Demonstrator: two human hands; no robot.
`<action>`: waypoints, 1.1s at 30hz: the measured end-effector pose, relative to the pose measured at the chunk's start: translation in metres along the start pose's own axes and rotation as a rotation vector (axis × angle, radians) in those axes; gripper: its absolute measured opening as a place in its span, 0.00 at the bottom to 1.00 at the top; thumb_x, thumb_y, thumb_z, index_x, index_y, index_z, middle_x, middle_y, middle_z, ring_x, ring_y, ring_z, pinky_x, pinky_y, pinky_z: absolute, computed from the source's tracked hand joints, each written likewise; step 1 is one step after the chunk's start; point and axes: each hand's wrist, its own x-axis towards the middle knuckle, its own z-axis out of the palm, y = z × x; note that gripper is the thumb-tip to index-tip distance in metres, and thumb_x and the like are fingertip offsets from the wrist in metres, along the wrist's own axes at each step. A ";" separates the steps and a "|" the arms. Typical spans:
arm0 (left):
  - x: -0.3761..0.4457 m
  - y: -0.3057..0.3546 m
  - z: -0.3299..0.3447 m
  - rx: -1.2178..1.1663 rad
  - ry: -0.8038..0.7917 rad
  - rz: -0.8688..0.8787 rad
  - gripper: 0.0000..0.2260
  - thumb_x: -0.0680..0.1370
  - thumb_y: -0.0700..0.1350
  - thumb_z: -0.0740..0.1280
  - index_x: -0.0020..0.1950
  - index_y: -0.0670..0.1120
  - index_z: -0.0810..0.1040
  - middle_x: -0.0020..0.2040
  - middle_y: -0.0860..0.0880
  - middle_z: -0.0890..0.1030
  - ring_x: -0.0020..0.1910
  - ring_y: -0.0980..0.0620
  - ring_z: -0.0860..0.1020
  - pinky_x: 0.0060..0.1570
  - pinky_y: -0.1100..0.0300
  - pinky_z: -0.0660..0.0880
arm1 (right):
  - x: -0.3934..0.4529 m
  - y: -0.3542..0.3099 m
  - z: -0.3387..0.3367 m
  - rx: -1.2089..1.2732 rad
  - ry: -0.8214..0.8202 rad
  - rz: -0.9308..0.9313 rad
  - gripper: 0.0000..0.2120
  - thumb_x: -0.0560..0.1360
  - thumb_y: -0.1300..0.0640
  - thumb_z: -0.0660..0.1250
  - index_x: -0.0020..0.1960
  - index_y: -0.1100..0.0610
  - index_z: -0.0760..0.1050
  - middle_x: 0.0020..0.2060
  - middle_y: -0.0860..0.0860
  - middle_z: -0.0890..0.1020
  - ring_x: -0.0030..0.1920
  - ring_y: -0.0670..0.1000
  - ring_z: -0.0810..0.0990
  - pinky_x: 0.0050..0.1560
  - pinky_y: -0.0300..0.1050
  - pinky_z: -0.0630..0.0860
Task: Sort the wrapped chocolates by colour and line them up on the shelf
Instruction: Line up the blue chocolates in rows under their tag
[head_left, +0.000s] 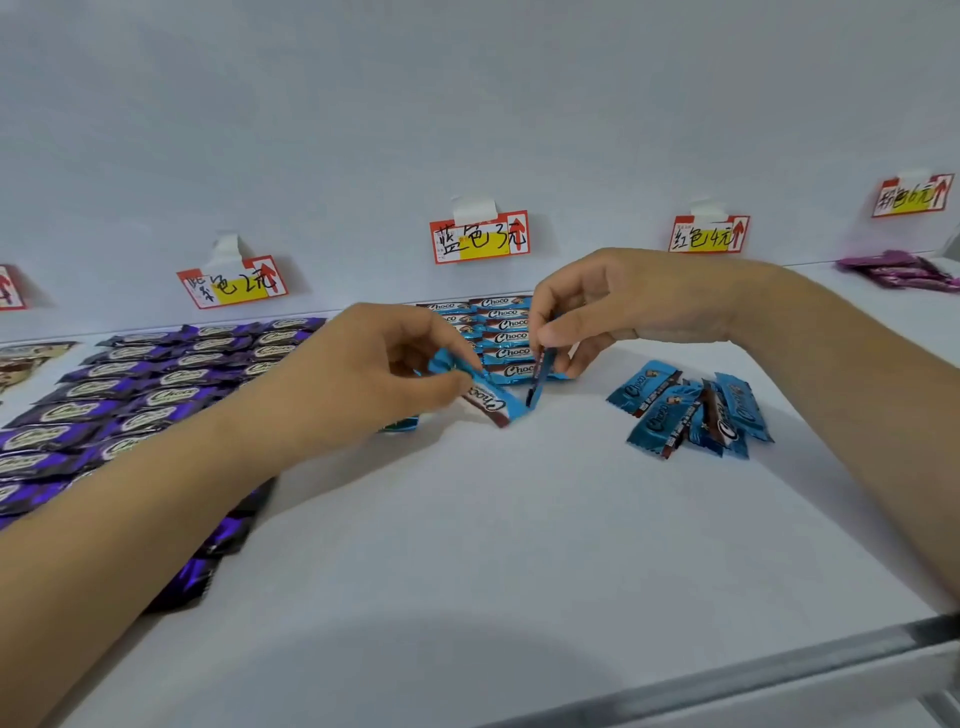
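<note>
Hands are working mid-frame over the white shelf (519, 545). Left hand (384, 364) is pinching one end of a blue chocolate (491, 402) between thumb and fingertips, the bar angling down-right, its far end just off the shelf. Right hand (587, 306) is pinching a second blue chocolate (537, 374) edge-on, hanging just in front of the blue row (501, 332) under the blue price tag (480, 239).

Judgement: the step is extending that row. To do it well, each bar should be laid flat, logo up, long edge parallel and touching the last bar, one at a time.

Loose blue pile (696, 413) is waiting right of centre, well apart from both grips. Purple rows (156, 384) are filling the left. Magenta ones (898, 270) are sitting upper right.
</note>
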 end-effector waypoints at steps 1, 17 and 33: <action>0.001 0.002 -0.001 -0.062 0.038 -0.023 0.04 0.74 0.40 0.73 0.45 0.50 0.83 0.43 0.54 0.86 0.44 0.54 0.84 0.49 0.60 0.79 | 0.000 0.000 0.000 0.009 -0.004 -0.001 0.08 0.72 0.56 0.69 0.48 0.59 0.80 0.48 0.55 0.85 0.44 0.50 0.82 0.48 0.41 0.81; 0.003 0.004 0.005 -0.366 0.032 -0.177 0.09 0.74 0.51 0.67 0.46 0.49 0.85 0.45 0.51 0.86 0.46 0.52 0.85 0.46 0.59 0.82 | -0.002 -0.010 0.007 -0.478 0.017 0.041 0.04 0.72 0.53 0.74 0.45 0.46 0.81 0.46 0.43 0.84 0.46 0.44 0.80 0.49 0.38 0.77; 0.004 -0.010 0.005 0.174 -0.060 0.059 0.06 0.78 0.45 0.69 0.49 0.56 0.81 0.46 0.65 0.82 0.44 0.64 0.79 0.43 0.70 0.73 | -0.007 -0.014 0.008 -0.347 0.140 -0.005 0.10 0.79 0.65 0.62 0.47 0.53 0.80 0.35 0.47 0.80 0.32 0.45 0.78 0.44 0.37 0.76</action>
